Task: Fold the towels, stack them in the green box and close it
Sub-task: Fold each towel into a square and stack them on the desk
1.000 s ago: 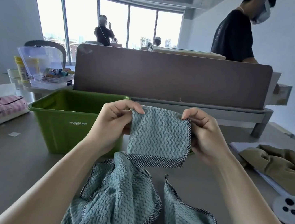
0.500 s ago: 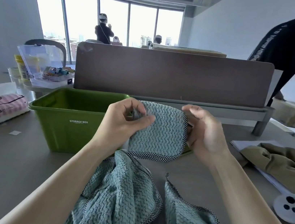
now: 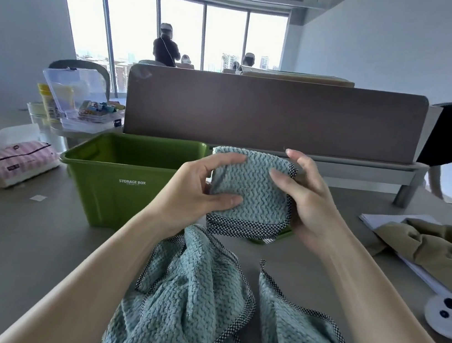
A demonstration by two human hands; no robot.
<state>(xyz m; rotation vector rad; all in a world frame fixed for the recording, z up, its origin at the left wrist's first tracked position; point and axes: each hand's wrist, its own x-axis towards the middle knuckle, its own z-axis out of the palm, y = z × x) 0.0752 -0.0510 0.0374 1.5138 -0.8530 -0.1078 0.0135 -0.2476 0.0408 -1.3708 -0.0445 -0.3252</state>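
- Over the last second the teal towel (image 3: 248, 192) has been going from a wider panel, stretched between two pinching hands, to a compact square, so the last fold is looking finished.
- The left hand (image 3: 202, 188) is gripping the towel's left edge, thumb across the front and fingers curled behind.
- The right hand (image 3: 305, 197) is cupping the right edge, thumb lying on the front face, fingers behind the checkered trim.
- The folded towel is hanging in the air just right of the green box (image 3: 120, 174), above its near right corner; dropping it in seems to be next.
- Two more teal towels (image 3: 189, 297) are lying crumpled on the near table (image 3: 3, 256), not yet folded.
- The box front is reading "STORAGE BOX"; smaller print beneath is unreadable.
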